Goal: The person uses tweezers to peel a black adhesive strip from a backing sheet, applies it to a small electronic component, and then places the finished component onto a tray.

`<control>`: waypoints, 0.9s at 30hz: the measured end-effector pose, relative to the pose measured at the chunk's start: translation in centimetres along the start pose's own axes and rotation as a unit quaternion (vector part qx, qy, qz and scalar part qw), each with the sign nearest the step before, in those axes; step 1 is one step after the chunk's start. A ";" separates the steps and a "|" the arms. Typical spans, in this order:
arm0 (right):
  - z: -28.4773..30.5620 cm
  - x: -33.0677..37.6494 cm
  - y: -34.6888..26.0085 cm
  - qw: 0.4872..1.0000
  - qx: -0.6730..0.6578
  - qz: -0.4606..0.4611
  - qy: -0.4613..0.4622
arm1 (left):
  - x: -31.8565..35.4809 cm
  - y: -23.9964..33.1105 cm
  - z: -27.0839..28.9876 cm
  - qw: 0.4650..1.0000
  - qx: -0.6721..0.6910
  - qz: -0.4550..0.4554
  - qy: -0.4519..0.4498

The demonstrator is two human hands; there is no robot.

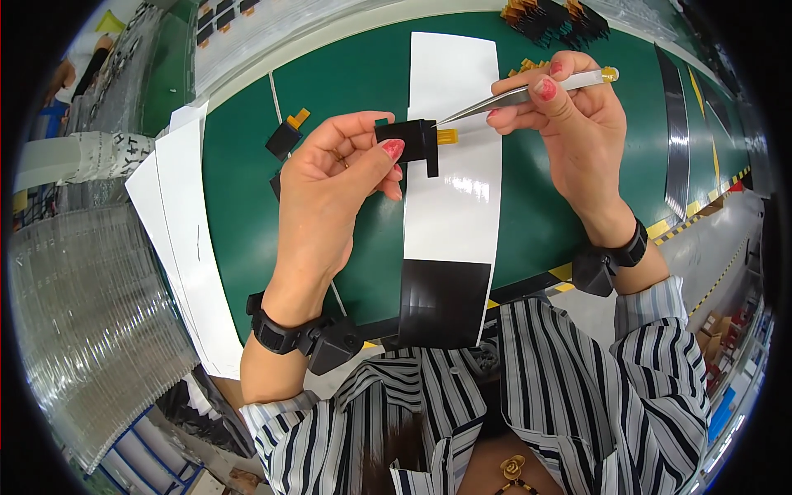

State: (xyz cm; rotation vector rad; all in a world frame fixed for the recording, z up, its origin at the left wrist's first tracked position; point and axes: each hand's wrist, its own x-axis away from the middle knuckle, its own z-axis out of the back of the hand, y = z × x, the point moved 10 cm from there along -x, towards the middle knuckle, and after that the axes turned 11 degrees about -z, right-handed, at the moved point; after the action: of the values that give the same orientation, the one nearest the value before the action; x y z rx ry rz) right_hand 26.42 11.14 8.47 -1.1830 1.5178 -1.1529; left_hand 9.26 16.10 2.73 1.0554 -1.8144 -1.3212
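Worktop of smooth green material (239,206) is crossed by a long white glossy sheet (452,219), laid from near the far edge to the near edge, where a black glossy panel (444,301) is seen. Over the sheet's far half, fine handwork seems to be in hand: a corner or edge is apparently being picked at or set. By the closed fingers of the left hand (323,198), a flat black rectangular part (403,142) is pinched, thumb on top, over the sheet's left border and off the worktop's surface. By the closed fingers of the right hand (582,136), slim silver pointed tweezers (505,98) are gripped, their points directed toward the worktop's left edge; whether anything is caught between those points cannot be told.

For the next move, the part would need to be kept steady and the points controlled finely, so that the thin edge is not scratched or bent. The part's long axis is set roughly parallel to the far edge, between the left and right edges. A narrow black strip (431,167) is set across that axis, its lower end projecting toward the near edge. Toward the right edge, a small amber tab (448,136) is pointed.
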 end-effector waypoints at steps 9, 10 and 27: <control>0.1 -0.1 0.0 1.000 -0.002 0.002 0.006 | 0.1 -0.3 0.0 1.000 0.015 0.011 -0.002; 0.1 -0.1 0.0 1.000 -0.002 0.001 0.006 | 0.1 -0.3 0.0 1.000 0.014 0.013 -0.001; -2.3 2.9 -3.1 0.963 0.211 0.164 0.041 | 0.4 -1.4 -0.9 0.973 0.216 0.078 0.016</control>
State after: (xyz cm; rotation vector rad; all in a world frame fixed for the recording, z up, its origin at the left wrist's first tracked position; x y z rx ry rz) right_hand 24.21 8.23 11.72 -0.5789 1.3730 -1.2267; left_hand 10.21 15.14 1.66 1.1163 -2.1675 -0.8281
